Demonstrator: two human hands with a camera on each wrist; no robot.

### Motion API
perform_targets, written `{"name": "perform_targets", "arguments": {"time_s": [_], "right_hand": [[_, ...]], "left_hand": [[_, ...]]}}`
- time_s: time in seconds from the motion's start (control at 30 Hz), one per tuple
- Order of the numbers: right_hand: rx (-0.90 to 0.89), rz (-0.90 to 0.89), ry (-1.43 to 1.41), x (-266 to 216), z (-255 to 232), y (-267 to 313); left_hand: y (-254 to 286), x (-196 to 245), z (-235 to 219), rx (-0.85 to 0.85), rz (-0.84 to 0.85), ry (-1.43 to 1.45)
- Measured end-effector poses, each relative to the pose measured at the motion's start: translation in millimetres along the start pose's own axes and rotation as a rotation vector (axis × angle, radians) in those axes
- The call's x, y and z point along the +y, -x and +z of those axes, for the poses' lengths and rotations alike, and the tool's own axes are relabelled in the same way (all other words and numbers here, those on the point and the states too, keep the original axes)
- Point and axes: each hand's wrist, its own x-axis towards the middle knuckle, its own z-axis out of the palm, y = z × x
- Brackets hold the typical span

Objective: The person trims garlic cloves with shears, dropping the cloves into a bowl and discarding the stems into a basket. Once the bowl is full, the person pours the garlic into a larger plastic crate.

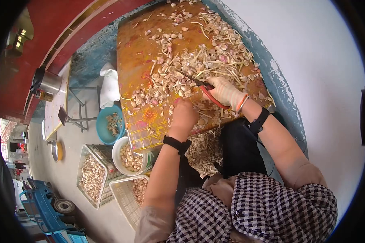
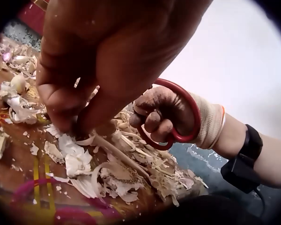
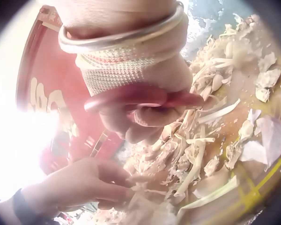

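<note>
My left hand point(image 1: 184, 115) is low over the near part of the table point(image 1: 129, 121). In the left wrist view its fingertips pinch together beside a dry garlic stem point(image 2: 119, 157) and white skins point(image 2: 76, 157); the fingers partly hide what is between them. The right wrist view shows the left hand point(image 3: 89, 183) from the side. My right hand point(image 1: 225, 91), in a pale knitted glove, grips scissors by their red handles point(image 1: 213, 98). The blades point away to the left over the heaped garlic point(image 1: 162, 81).
Garlic cloves, stems and skins cover much of the table. Left of it stand a blue basin point(image 1: 102, 128), a white bucket point(image 1: 117, 156) and two crates, one point(image 1: 104, 178) with garlic pieces inside. A white wall point(image 1: 312, 60) rises on the right.
</note>
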Motion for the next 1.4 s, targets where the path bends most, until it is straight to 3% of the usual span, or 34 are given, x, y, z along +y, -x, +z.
{"name": "perform_targets", "arguments": {"time_s": [0.1, 0.13, 0.2, 0.23, 0.27, 0.3, 0.33, 0.4, 0.43, 0.5, 0.53, 0.57, 0.6, 0.67, 0.7, 0.77, 0.83, 0.9, 0.93, 1.07, 1.1, 1.17, 1.23, 1.27, 1.33, 1.37, 1.4], "right_hand": [[0.028, -0.082, -0.002, -9.8, 4.4, 3.9], [0.057, -0.121, -0.021, -22.9, 3.4, 10.3], [0.021, -0.072, -0.041, -45.9, 6.3, 25.1], [-0.002, -0.094, -0.159, -53.6, 13.2, 30.6], [-0.023, -0.116, -0.276, -60.7, 18.7, 36.6], [0.032, -0.292, -0.162, -67.5, 22.1, 43.5], [-0.06, -0.301, -0.283, -75.2, 26.1, 48.4], [0.091, -0.424, -0.318, -78.0, 36.0, 48.5], [0.14, -0.394, -0.324, -77.3, 35.6, 49.1], [0.156, -0.29, -0.234, -72.5, 25.3, 49.7], [0.163, -0.209, -0.184, -66.5, 21.9, 50.3], [0.171, -0.209, -0.184, -55.6, 22.7, 50.6], [0.204, -0.193, -0.176, -42.5, 26.9, 51.1], [0.246, -0.178, -0.165, -34.0, 26.9, 55.6], [0.185, -0.127, -0.229, -33.3, 23.7, 63.7], [0.135, -0.052, -0.294, -25.6, 20.2, 70.4], [0.154, -0.113, -0.233, -14.7, 20.7, 79.0], [0.167, -0.094, -0.196, -2.0, 25.3, 79.2], [0.183, -0.089, -0.158, 5.3, 30.0, 78.4], [0.237, -0.165, -0.239, 7.7, 31.6, 82.8], [0.282, -0.22, -0.224, 9.9, 32.8, 83.5], [0.242, -0.144, -0.225, 9.7, 25.0, 93.6], [0.23, -0.097, -0.242, 14.3, 23.7, 99.7], [0.229, -0.099, -0.247, 18.4, 24.5, 102.8], [0.267, -0.051, -0.191, 25.7, 24.5, 109.1], [0.261, -0.034, -0.187, 28.1, 24.5, 111.9], [0.265, -0.036, -0.192, 27.8, 24.7, 113.8]], "left_hand": [[0.5, 9.6, -19.8, -0.055, -0.319, 0.2], [4.1, 1.7, -22.3, -0.045, -0.327, 0.186], [16.2, -12.3, -24.0, -0.178, -0.745, 1.654], [19.9, 0.1, -34.4, -0.207, -0.737, 1.833], [25.9, -2.3, -35.7, -0.197, -0.741, 1.827], [30.7, -5.2, -37.0, -0.114, -0.821, 1.949], [32.1, -7.5, -40.1, -0.028, -0.897, 2.069], [33.0, -23.4, -56.2, 0.102, -1.058, 1.974], [44.6, -72.4, -38.9, 0.083, -0.847, 1.94], [28.8, -74.2, -88.7, 0.349, -0.879, 1.292], [21.3, -99.3, -98.1, 0.405, -0.829, 1.044], [13.1, -155.1, -83.6, 0.491, -0.643, 0.551], [1.2, -155.2, -98.8, 0.419, -0.629, 0.096], [-17.7, -169.0, -99.7, 0.263, -0.556, -0.139], [-22.6, -169.5, -97.2, 0.256, -0.552, -0.136], [-34.1, -167.9, -85.5, 0.026, -0.368, -0.314], [-36.2, -156.5, -72.8, 0.079, -0.184, -0.256], [-33.4, -138.8, -58.0, -0.063, -0.197, -0.226], [-26.6, -119.2, -50.3, 0.027, -0.134, -0.143], [-9.6, -56.5, -25.3, -0.085, -0.235, -0.03], [-1.9, -44.7, -19.5, -0.037, -0.225, -0.005], [8.1, -36.1, -14.2, 0.01, -0.212, 0.024], [16.3, -50.9, -17.9, 0.091, -0.492, 0.587], [23.6, -60.9, -26.7, 0.091, -0.493, 0.582], [41.6, -72.9, -47.8, 0.188, -0.72, 0.584], [50.0, -69.8, -49.4, 0.189, -0.715, 0.579], [57.4, -61.4, -51.0, 0.12, -0.59, 0.467]]}}
